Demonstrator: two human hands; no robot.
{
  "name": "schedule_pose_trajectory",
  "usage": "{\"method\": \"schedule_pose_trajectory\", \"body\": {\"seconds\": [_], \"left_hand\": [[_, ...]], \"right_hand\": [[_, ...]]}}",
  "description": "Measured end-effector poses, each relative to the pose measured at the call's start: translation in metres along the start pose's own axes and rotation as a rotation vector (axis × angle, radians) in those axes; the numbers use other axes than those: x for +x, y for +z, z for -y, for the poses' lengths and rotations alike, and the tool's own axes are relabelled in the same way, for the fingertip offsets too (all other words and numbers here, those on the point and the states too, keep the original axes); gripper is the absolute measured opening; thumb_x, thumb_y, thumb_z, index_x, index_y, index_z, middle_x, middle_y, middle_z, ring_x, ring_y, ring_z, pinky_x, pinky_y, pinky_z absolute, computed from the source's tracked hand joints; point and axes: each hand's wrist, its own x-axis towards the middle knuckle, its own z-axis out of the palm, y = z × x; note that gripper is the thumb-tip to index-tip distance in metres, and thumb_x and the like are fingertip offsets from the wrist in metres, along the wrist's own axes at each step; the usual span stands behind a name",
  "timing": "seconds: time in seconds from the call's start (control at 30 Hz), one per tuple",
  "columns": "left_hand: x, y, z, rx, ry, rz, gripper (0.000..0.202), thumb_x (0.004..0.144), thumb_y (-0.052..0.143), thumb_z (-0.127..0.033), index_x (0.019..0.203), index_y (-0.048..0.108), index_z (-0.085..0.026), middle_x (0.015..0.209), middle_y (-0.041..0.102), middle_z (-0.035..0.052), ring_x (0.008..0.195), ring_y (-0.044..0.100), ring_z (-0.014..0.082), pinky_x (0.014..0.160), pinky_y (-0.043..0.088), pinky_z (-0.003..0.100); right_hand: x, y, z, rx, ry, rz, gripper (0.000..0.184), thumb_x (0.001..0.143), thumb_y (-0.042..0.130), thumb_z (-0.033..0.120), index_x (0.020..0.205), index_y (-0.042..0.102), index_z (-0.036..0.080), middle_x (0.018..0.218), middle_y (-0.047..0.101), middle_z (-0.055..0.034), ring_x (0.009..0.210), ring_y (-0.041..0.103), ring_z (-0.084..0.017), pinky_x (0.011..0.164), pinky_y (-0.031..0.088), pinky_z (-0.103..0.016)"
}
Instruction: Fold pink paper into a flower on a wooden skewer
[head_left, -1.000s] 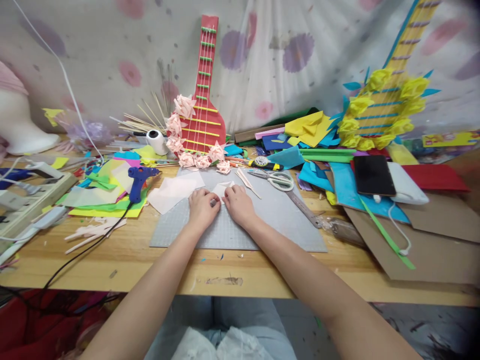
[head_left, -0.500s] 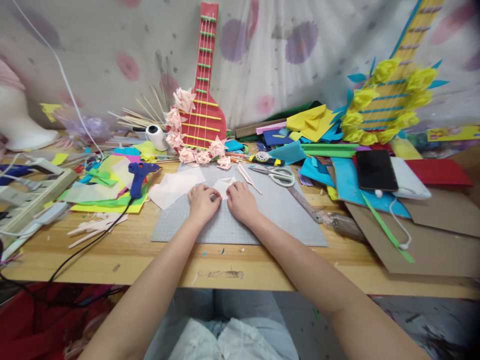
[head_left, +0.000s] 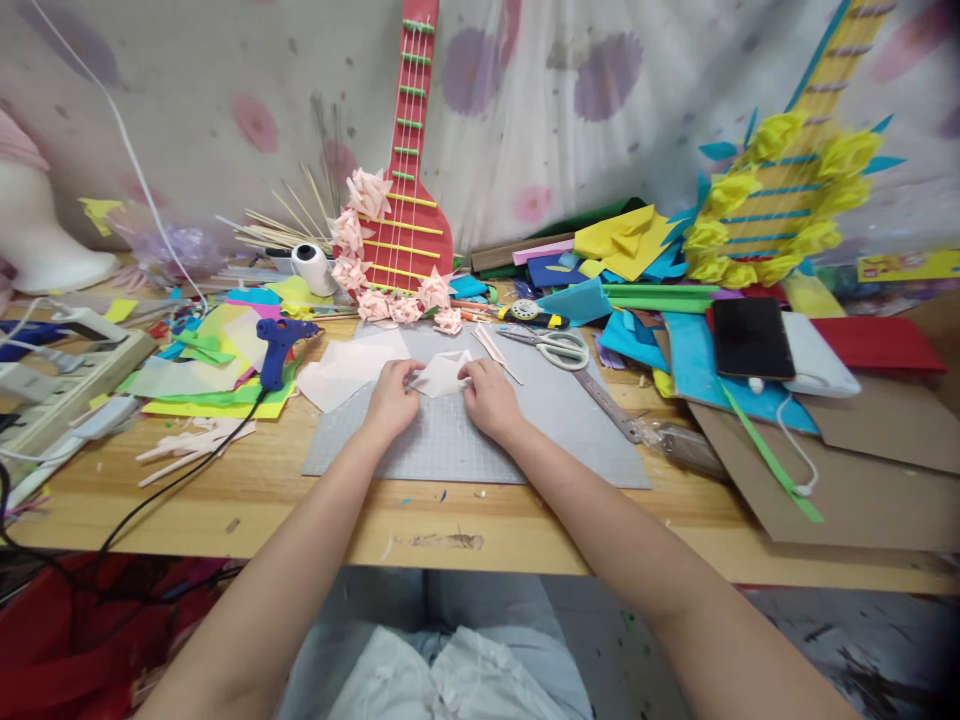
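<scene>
A small piece of pale pink paper (head_left: pixel 441 376), folded into a pointed shape, lies on the grey cutting mat (head_left: pixel 457 450). My left hand (head_left: pixel 393 402) grips its left corner with curled fingers and thumb. At the opposite side, my right hand (head_left: pixel 491 400) pinches the right edge. Left of the hands, larger flat sheets of the same pale paper (head_left: pixel 349 368) overlap the mat. Just beyond my right hand lie thin pale paper strips (head_left: pixel 496 352) and scissors (head_left: pixel 559 348) with light handles. A metal ruler (head_left: pixel 606 405) slants across the mat's right edge.
A blue glue gun (head_left: pixel 276 352) rests on coloured paper at left, its cord trailing over the table edge. Behind the mat stands a red paper lute (head_left: pixel 409 235) with pink flowers. A phone (head_left: pixel 752 338) and cardboard sheets (head_left: pixel 840 480) lie at right.
My hands have moved apart from the middle of the folded paper to its two sides, so more of it shows. The camera view has shifted slightly.
</scene>
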Motion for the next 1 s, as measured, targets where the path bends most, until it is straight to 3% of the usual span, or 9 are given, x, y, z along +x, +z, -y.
{"method": "schedule_pose_trajectory", "body": {"seconds": [0.13, 0.33, 0.5, 0.6, 0.7, 0.77, 0.87, 1.0], "left_hand": [[0.012, -0.005, -0.002, -0.051, -0.112, 0.112, 0.042, 0.058, 0.048, -0.002, 0.098, 0.054, -0.015, 0.105, 0.053, 0.0077, 0.092, 0.054, 0.0140, 0.075, 0.046, 0.024], [0.022, -0.010, -0.029, -0.132, -0.348, 0.287, 0.035, 0.061, 0.051, -0.010, 0.095, 0.055, -0.014, 0.097, 0.057, 0.0071, 0.071, 0.055, 0.0110, 0.058, 0.044, 0.021], [0.021, -0.008, -0.035, -0.220, -0.307, 0.412, 0.038, 0.057, 0.042, 0.000, 0.089, 0.056, -0.013, 0.078, 0.060, 0.0019, 0.058, 0.051, 0.0079, 0.053, 0.040, 0.019], [0.021, -0.009, -0.025, -0.080, -0.145, 0.457, 0.037, 0.057, 0.041, 0.001, 0.086, 0.060, -0.014, 0.067, 0.060, -0.0003, 0.059, 0.052, 0.0095, 0.058, 0.042, 0.021], [0.020, -0.013, -0.019, 0.151, 0.054, 0.397, 0.033, 0.062, 0.043, -0.004, 0.085, 0.063, -0.017, 0.073, 0.061, 0.0011, 0.067, 0.055, 0.0116, 0.068, 0.044, 0.023], [0.018, -0.014, -0.018, 0.233, 0.113, 0.343, 0.030, 0.065, 0.044, -0.008, 0.085, 0.064, -0.018, 0.081, 0.062, 0.0023, 0.074, 0.056, 0.0125, 0.074, 0.044, 0.024], [0.012, -0.009, -0.019, 0.205, 0.067, 0.306, 0.033, 0.066, 0.045, -0.008, 0.092, 0.063, -0.018, 0.084, 0.064, 0.0030, 0.076, 0.058, 0.0130, 0.075, 0.044, 0.024], [0.005, 0.002, -0.016, -0.079, -0.135, 0.356, 0.044, 0.068, 0.040, -0.003, 0.107, 0.056, -0.015, 0.070, 0.063, 0.0006, 0.067, 0.061, 0.0115, 0.067, 0.047, 0.023]], "right_hand": [[-0.001, -0.002, -0.002, 0.041, -0.030, -0.014, 0.021, 0.069, 0.041, 0.008, 0.083, 0.052, 0.019, 0.088, 0.050, -0.0054, 0.088, 0.043, -0.019, 0.075, 0.037, -0.029], [0.000, 0.001, -0.005, 0.074, -0.052, 0.000, 0.016, 0.070, 0.043, 0.010, 0.078, 0.054, 0.019, 0.085, 0.050, -0.0048, 0.086, 0.044, -0.018, 0.076, 0.037, -0.029], [0.001, 0.004, -0.011, 0.107, -0.044, 0.007, 0.017, 0.071, 0.045, 0.011, 0.074, 0.059, 0.020, 0.084, 0.051, -0.0045, 0.086, 0.045, -0.017, 0.077, 0.037, -0.029], [0.001, 0.005, -0.012, 0.107, -0.047, -0.005, 0.018, 0.071, 0.045, 0.010, 0.075, 0.060, 0.020, 0.084, 0.051, -0.0047, 0.086, 0.045, -0.017, 0.077, 0.037, -0.029], [0.000, 0.004, -0.011, 0.102, -0.052, -0.018, 0.018, 0.071, 0.046, 0.010, 0.076, 0.060, 0.020, 0.085, 0.051, -0.0047, 0.086, 0.045, -0.017, 0.076, 0.037, -0.029], [0.000, 0.003, -0.010, 0.098, -0.056, -0.025, 0.018, 0.072, 0.046, 0.011, 0.078, 0.061, 0.020, 0.086, 0.051, -0.0047, 0.086, 0.045, -0.017, 0.076, 0.038, -0.029], [-0.001, 0.000, -0.008, 0.094, -0.071, -0.032, 0.019, 0.073, 0.047, 0.012, 0.081, 0.061, 0.020, 0.086, 0.052, -0.0048, 0.087, 0.045, -0.017, 0.077, 0.038, -0.029], [-0.001, 0.001, -0.008, 0.086, -0.095, -0.019, 0.019, 0.076, 0.046, 0.015, 0.084, 0.062, 0.020, 0.087, 0.055, -0.0050, 0.088, 0.046, -0.017, 0.078, 0.037, -0.029]]}}
